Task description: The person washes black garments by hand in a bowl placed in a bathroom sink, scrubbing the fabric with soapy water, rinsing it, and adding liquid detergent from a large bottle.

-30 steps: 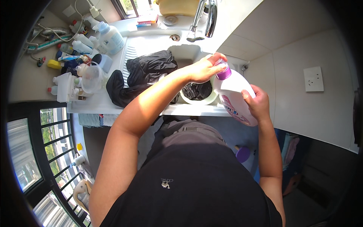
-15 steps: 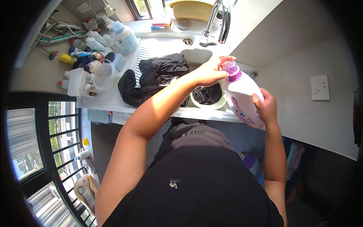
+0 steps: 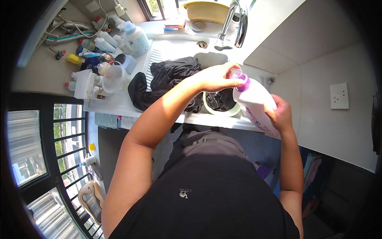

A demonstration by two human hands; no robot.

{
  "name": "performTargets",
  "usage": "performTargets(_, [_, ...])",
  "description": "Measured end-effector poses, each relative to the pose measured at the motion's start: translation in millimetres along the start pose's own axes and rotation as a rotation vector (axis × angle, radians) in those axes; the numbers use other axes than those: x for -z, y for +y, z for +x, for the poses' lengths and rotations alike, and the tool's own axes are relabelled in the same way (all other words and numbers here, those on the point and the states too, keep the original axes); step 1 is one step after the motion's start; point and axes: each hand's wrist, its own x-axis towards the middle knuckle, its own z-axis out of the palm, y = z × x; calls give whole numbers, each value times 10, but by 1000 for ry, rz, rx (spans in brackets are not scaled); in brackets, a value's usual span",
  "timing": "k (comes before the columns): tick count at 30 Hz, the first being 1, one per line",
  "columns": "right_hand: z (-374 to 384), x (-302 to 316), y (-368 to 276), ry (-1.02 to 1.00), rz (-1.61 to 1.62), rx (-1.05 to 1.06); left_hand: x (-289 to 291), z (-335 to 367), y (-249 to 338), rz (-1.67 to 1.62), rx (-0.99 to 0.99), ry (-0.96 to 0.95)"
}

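Note:
A large white detergent bottle [image 3: 258, 104] with a purple neck ring leans over the front right of the sink. Wrapped round its lower side is my right hand [image 3: 279, 114]. My left hand [image 3: 219, 77] has thumb and fingers closed on the clear cap [image 3: 236, 74] at the bottle's top. This cap sits at the upper left of the purple ring; whether it is fully apart from it I cannot tell. Just below my left wrist, wet-looking black cloth [image 3: 220, 100] lies in a pale round basin [image 3: 227, 113]. More black clothing [image 3: 175, 71] is heaped on the washboard side, partly behind my left forearm.
Several bottles stand on the left ledge, among them a big white jug [image 3: 136, 40] and a clear plastic pitcher [image 3: 114, 77]. A chrome faucet [image 3: 241, 26] arches over the back of the sink [image 3: 246, 124]. Behind it rests a yellow basin [image 3: 207, 12]. A tiled wall rises at right.
The clear cap has shifted left against the purple ring as my left fingers moved with it. My right hand keeps its hold on the bottle. The whole view has shifted slightly.

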Motion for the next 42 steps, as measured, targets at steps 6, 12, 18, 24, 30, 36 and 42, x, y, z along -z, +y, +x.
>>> performTargets(6, [76,-20,-237,-96,47,-69,-279,79,-56,235,-78,286])
performTargets(12, [155,-185,-316,-47,-25,-84,-2,117,-111,585,-391,298])
performTargets(18, [347,-526,-479,126,-27,22,8,76,304,990,-591,211])
performTargets(24, [541,-723,-566,126,261,5,292,244,580,1129,-434,54])
performTargets(30, [324,-806,-74,320,203,193,1290,-123,377,1425,-319,-45])
performTargets(36, [-545,-774,948,375,219,-267,2724,-367,553,1635,-247,252])
performTargets(42, [-1206,-883,1278,475,174,-491,3807,-13,221,1802,-64,321])
